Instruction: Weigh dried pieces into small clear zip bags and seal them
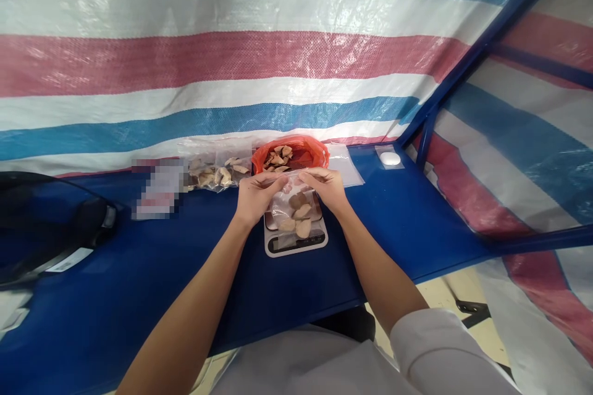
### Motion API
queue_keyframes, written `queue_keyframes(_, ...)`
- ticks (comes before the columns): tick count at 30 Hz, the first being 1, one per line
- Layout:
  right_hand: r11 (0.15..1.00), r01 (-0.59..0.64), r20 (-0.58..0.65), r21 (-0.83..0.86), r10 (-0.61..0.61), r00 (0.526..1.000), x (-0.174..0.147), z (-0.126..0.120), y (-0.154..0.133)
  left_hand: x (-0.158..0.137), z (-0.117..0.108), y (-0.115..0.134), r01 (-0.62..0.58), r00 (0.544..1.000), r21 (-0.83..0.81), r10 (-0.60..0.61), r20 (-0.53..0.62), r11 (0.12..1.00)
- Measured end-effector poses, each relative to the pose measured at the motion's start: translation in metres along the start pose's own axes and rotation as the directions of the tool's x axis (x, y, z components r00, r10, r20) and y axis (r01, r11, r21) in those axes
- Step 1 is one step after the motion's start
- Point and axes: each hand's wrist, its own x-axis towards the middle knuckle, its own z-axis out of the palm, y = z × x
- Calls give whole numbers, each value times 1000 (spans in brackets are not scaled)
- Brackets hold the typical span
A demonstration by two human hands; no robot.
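Between my two hands hangs a clear zip bag (281,205) with several tan and brown dried slices (302,227) at its bottom. My left hand (257,196) pinches one top corner of the bag, and my right hand (327,187) pinches the other. Below the bag a white digital scale (296,252) lies on the blue table; whether the bag rests on it I cannot tell. Just behind my hands stands an open red plastic bag (319,151) with more dried pieces (280,157) inside.
Filled clear bags (217,173) lie left of the red bag, beside a blurred-out packet (160,188). White flat bags (347,165) are at its right. A round white object (390,158) sits farther right. A black item (55,222) is at far left. Striped sheeting (222,62) closes the back.
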Motion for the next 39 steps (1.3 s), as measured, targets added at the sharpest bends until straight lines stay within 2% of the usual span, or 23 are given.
queue_keyframes(4, 1000, 0, -31, 2, 1, 1000, 1, -5, -3, 7, 4, 2, -45, 999, -5, 45, 28, 999)
queue_keyframes(11, 999, 25, -39, -35, -27, 999, 1, -6, -6, 7, 4, -1, 17, 1000, -53, -16, 20, 998)
queue_keyframes(16, 999, 27, -55, -31, -29, 998, 1, -4, -4, 6, 1, -6, -2, 1000, -50, 3, 2, 999)
queue_keyframes(24, 998, 36, 12, -43, -36, 999, 0, -2, 2, 4, 2, -4, -51, 998, 0, 51, 35, 999)
queue_keyframes(30, 995, 74, -63, -61, -77, 995, 0, -3, 1, 7, -3, -6, -16, 999, -73, 19, 42, 997)
queue_keyframes(39, 997, 35, -41, -68, -37, 998, 2, 0, 3, 6, -2, -3, -25, 996, -47, 30, 88, 999)
